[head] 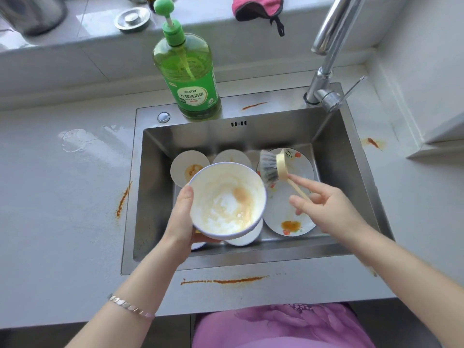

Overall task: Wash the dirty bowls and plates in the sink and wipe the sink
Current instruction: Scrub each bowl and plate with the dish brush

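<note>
My left hand holds a white bowl above the steel sink; the bowl's inside is smeared with foam and orange residue. My right hand grips the cream handle of a dish brush, bristles facing left, just right of the bowl and not touching it. Under the brush lie flowered plates with orange stains. Two more white bowls sit at the sink's back, one stained orange. Another white dish is partly hidden under the held bowl.
A green dish soap bottle stands on the sink's back rim. The faucet rises at the back right. Orange streaks mark the counter's front, left and right. A water puddle lies left. A pink cloth hangs on the ledge.
</note>
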`<state>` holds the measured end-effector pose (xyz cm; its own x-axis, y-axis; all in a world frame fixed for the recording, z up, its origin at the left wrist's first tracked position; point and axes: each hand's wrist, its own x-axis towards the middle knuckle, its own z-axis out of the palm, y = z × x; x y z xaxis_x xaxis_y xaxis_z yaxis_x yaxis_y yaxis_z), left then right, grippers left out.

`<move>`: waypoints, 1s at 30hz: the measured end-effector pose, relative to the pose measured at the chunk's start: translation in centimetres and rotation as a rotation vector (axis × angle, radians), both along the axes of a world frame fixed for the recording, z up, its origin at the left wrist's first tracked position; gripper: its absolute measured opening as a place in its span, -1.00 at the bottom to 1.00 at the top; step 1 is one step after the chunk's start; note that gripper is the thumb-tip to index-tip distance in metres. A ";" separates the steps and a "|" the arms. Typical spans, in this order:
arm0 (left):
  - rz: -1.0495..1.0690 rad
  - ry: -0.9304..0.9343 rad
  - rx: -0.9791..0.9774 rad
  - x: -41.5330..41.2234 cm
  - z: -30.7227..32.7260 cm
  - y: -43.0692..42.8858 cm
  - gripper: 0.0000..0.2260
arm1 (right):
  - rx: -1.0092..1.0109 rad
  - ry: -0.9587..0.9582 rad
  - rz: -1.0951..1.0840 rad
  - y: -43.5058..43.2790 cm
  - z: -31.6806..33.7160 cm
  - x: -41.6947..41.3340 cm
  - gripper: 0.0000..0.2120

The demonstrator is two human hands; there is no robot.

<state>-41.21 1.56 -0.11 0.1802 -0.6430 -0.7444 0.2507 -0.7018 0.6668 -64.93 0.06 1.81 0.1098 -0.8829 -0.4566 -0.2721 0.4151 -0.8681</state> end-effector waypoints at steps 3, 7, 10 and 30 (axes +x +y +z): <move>0.006 0.080 -0.013 -0.5 -0.1 0.7 -0.61 | 0.171 -0.170 -0.100 0.4 -0.4 0.7 -0.44; -0.057 0.154 0.000 -1.6 -0.2 0.8 -0.64 | 0.401 -0.480 -0.147 0.5 -1.3 1.4 -0.43; -0.042 0.195 -0.034 -1.9 -0.3 0.4 -0.69 | 0.436 -0.607 -0.138 0.5 -1.6 1.2 -0.36; -0.716 -0.833 -0.552 -5.3 0.6 1.6 -0.93 | 0.177 -0.078 -0.225 0.1 -1.1 2.7 -0.42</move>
